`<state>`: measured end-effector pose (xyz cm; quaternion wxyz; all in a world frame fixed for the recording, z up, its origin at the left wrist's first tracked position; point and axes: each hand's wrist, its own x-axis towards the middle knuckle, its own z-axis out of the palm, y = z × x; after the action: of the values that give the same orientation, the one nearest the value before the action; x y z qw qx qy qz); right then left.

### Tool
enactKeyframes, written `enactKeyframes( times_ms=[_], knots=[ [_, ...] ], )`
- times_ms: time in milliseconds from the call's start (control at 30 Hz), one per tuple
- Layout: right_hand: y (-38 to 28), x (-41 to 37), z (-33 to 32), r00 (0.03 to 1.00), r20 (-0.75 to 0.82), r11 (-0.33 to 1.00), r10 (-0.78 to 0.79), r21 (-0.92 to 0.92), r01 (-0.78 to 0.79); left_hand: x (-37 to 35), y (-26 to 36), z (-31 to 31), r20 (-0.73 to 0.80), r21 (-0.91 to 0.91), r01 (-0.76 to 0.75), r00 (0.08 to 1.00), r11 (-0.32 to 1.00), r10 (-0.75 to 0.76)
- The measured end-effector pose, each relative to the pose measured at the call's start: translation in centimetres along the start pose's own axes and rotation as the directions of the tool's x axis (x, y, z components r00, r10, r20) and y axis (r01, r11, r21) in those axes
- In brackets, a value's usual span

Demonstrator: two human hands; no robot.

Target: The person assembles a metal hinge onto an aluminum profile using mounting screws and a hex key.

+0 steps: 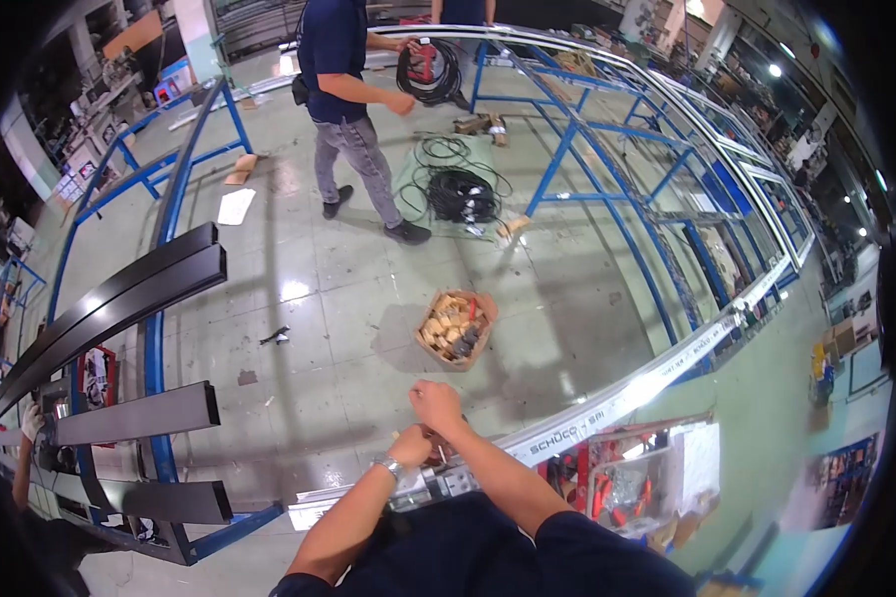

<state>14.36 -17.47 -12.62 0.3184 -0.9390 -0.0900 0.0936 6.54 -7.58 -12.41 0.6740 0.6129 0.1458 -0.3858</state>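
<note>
Just above the near end of a long silver metal profile (pixel 567 435) are both of my hands, close together. My left hand (pixel 411 447), with a metal watch on the wrist, is closed round something small that I cannot make out. Higher and to the right, my right hand (pixel 436 405) is closed in a fist, and its fingers hide whatever it may hold. A small reddish-brown part (pixel 438 453) shows beneath the hands, beside metal fittings (pixel 455 482) on the profile.
An open box of wooden pieces (pixel 455 329) stands on the floor ahead. Dark profiles (pixel 139 415) lie on a blue rack at left. Beyond the box, a person (pixel 353 124) holds coiled black cable (pixel 436 80). Red-edged trays (pixel 622 488) sit below the silver profile.
</note>
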Motion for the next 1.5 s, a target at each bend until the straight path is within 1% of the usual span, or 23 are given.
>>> enactKeyframes(
  times_ms=[33, 67, 133, 167, 267, 333, 367, 400, 433, 467, 567, 767, 867, 967, 1067, 1133, 1167, 1233, 1267, 1367, 1400, 1467, 1500],
  knots=[
    [0.4, 0.1, 0.3, 1.000, -0.006, 0.996, 0.019, 0.082, -0.018, 0.2, -0.2, 0.0, -0.012, 0.041, 0.014, 1.000, 0.999, -0.013],
    [0.5, 0.0, 0.3, 1.000, -0.005, 1.000, 0.014, 0.027, -0.014, 0.0, 0.5, 0.1, -0.023, 0.081, 0.028, 0.999, 0.996, -0.026],
    [0.6, 0.3, 0.1, 1.000, -0.011, 0.996, 0.012, -0.088, -0.013, -0.1, 0.7, 0.0, 0.026, 0.034, 0.003, 1.000, 0.999, -0.004],
    [-0.2, 0.5, -0.5, 0.999, 0.043, 0.972, 0.021, -0.235, -0.010, 0.2, 0.0, 0.0, 0.051, 0.006, -0.018, 0.999, 1.000, 0.017],
    [-0.8, 0.5, -0.5, 0.996, 0.085, 0.932, -0.012, -0.359, 0.042, 0.3, 0.1, -0.2, 0.074, -0.022, -0.015, 0.997, 1.000, 0.017],
    [0.6, 0.8, 0.1, 0.989, 0.146, 0.997, -0.008, -0.072, 0.019, 0.2, -0.2, -0.2, 0.065, -0.063, -0.008, 0.998, 0.998, 0.013],
    [1.5, 1.0, 0.2, 0.984, 0.178, 0.997, -0.012, 0.076, -0.002, 0.4, -0.2, -0.3, 0.083, -0.034, 0.020, 0.996, 0.999, -0.017],
    [2.4, 1.3, 0.3, 0.961, 0.270, 0.946, 0.061, 0.290, -0.142, 0.5, -0.2, -0.4, 0.092, -0.031, 0.029, 0.995, 0.999, -0.026],
    [3.2, 1.5, 0.1, 0.921, 0.374, 0.832, 0.109, 0.472, -0.290, 0.5, -0.1, -0.4, 0.102, -0.028, 0.038, 0.994, 0.999, -0.035],
    [3.9, 1.7, 0.0, 0.867, 0.481, 0.664, 0.127, 0.609, -0.435, 0.4, 0.1, -0.4, 0.113, -0.026, 0.049, 0.993, 0.998, -0.045],
    [5.3, 1.7, -0.4, 0.818, 0.570, 0.597, 0.080, 0.630, -0.498, 0.4, 0.0, -0.2, 0.125, -0.082, 0.070, 0.990, 0.994, -0.059],
    [4.2, 2.0, -2.1, 0.784, 0.620, 0.573, 0.036, 0.630, -0.524, 0.1, 0.4, -0.1, 0.142, -0.096, 0.070, 0.988, 0.993, -0.056],
    [3.1, 1.4, -3.0, 0.745, 0.667, 0.353, 0.005, 0.696, -0.626, 0.5, -0.2, -0.3, 0.148, -0.104, 0.058, 0.988, 0.993, -0.042],
    [4.4, 1.6, -1.3, 0.684, 0.730, 0.338, 0.000, 0.643, -0.687, 0.1, 0.1, -0.2, 0.144, -0.100, 0.048, 0.989, 0.994, -0.033],
    [5.3, 2.0, 0.5, 0.802, 0.594, 0.469, 0.059, 0.693, -0.547, 0.0, 0.3, -0.1, 0.117, -0.071, 0.047, 0.992, 0.996, -0.039],
    [5.3, 2.1, 0.1, 0.889, 0.445, 0.792, 0.108, 0.502, -0.348, 0.6, -0.2, -0.4, 0.109, -0.059, 0.043, 0.993, 0.997, -0.036],
    [4.6, 1.8, -0.9, 0.927, 0.359, 0.903, 0.107, 0.356, -0.241, 0.7, -0.1, -0.4, 0.108, -0.050, 0.040, 0.994, 0.998, -0.035],
    [2.6, 1.0, -2.2, 0.989, 0.144, 0.994, 0.017, 0.104, -0.032, 0.3, 0.2, -0.2, 0.074, -0.075, 0.062, 0.996, 0.995, -0.056],
    [1.9, 0.8, -2.4, 0.998, 0.045, 0.998, -0.052, -0.043, 0.054, 0.1, 0.5, 0.0, 0.058, -0.086, 0.072, 0.996, 0.994, -0.067],
    [3.3, 0.9, -0.7, 0.995, 0.081, 0.953, -0.061, 0.300, 0.033, 0.9, -0.4, -0.4, 0.095, -0.112, 0.071, 0.994, 0.991, -0.061],
    [3.8, 0.6, 0.3, 0.983, 0.184, 0.856, -0.006, 0.509, -0.090, 1.1, -0.7, -0.4, 0.106, -0.117, 0.080, 0.992, 0.990, -0.068],
    [4.2, 0.3, 1.7, 0.912, 0.409, 0.512, 0.013, 0.781, -0.357, 1.1, -0.5, -0.4, 0.125, -0.132, 0.097, 0.989, 0.986, -0.081],
    [4.2, -0.3, 1.6, 0.917, 0.398, 0.711, -0.022, 0.651, -0.266, 0.9, -0.3, -0.3, 0.129, -0.128, 0.089, 0.989, 0.988, -0.073]
  ],
)
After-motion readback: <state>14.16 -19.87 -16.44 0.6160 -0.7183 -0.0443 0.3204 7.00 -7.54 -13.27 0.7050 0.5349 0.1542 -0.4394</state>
